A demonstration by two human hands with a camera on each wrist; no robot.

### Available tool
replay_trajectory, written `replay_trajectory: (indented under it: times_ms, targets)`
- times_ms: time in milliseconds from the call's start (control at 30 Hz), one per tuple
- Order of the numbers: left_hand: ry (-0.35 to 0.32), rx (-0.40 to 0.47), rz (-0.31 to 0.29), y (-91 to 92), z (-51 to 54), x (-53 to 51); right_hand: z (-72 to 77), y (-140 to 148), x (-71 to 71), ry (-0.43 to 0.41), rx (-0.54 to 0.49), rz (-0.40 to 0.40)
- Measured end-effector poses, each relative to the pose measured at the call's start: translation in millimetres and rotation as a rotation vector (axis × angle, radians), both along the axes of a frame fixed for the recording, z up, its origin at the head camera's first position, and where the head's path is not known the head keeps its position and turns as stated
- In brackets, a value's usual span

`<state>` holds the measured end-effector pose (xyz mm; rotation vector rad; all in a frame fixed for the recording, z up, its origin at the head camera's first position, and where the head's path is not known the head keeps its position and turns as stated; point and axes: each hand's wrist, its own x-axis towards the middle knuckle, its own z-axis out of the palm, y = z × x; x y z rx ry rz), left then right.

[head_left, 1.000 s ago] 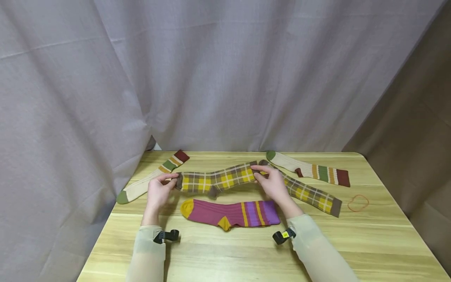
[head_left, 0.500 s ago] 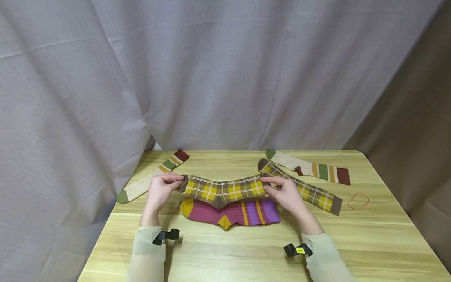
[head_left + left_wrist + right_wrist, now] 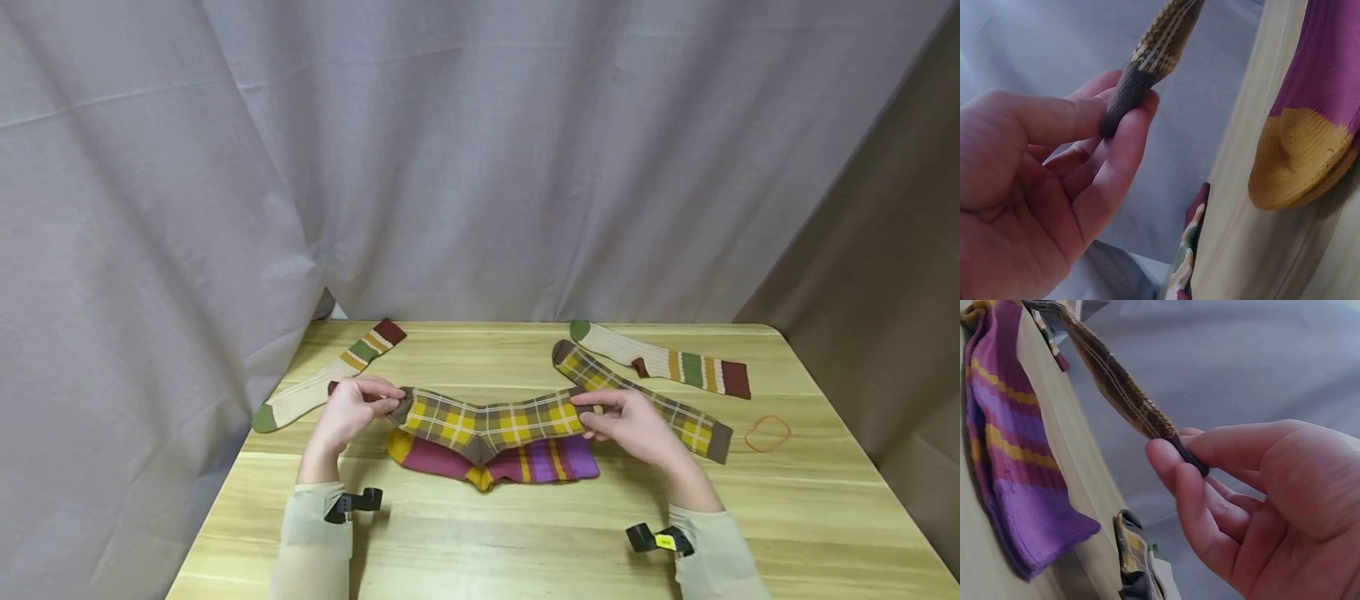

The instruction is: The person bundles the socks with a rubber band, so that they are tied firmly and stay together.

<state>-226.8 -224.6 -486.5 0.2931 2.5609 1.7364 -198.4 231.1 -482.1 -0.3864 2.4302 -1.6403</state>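
Observation:
A yellow-and-brown plaid sock (image 3: pixel 517 423) hangs between my two hands above the table, bent downward at its heel in the middle. My left hand (image 3: pixel 347 425) pinches its dark brown toe between thumb and fingers, plain in the left wrist view on the toe (image 3: pixel 1129 97). At the other end my right hand (image 3: pixel 637 429) pinches the brown cuff (image 3: pixel 1188 453). Below lies a magenta sock (image 3: pixel 543 463) with a mustard toe and heel and purple stripes, partly hidden by the plaid sock; its edge looks layered in the left wrist view.
Another plaid sock (image 3: pixel 678 415) lies beyond my right hand. Two cream socks with striped cuffs lie farther back, one on the right (image 3: pixel 611 343) and one on the left (image 3: pixel 303 396). An orange band (image 3: pixel 767 451) rests at the table's right. Grey curtain (image 3: pixel 480 167) closes off the back.
Both hands have brought the held plaid sock nearer and to the right, the right hand moving more. The sock now overlaps the magenta one in view. The other socks stay put.

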Motion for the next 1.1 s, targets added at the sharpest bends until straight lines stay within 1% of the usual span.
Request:
replay_trajectory:
  times_ms: [167, 267, 367, 600, 700, 833, 1100]
  targets:
    - [-0.048, -0.019, -0.041, -1.3, 1.3, 3.0, 0.8, 4.8, 2.9, -0.014, 0.022, 0.031]
    - [-0.084, -0.013, -0.058, -2.0, 1.7, 3.4, 1.7, 5.7, 4.9, -0.014, 0.03, 0.052]
    - [-0.104, -0.014, -0.075, -2.2, 1.8, 3.0, 2.3, 5.8, 6.3, -0.022, 0.034, 0.067]
    - [-0.128, -0.036, -0.09, -3.6, 1.9, 3.6, 2.1, 6.1, 6.9, -0.057, 0.041, 0.087]
    - [-0.129, -0.033, -0.116, -4.9, 0.8, 3.8, 1.5, 6.7, 6.5, -0.063, 0.047, 0.101]
    - [-0.126, -0.031, -0.155, -6.1, 0.1, 3.5, 3.1, 6.9, 6.3, -0.061, 0.082, 0.115]
    - [-0.131, -0.038, -0.176, -6.5, 3.0, 3.7, 5.2, 6.3, 6.4, -0.06, 0.109, 0.121]
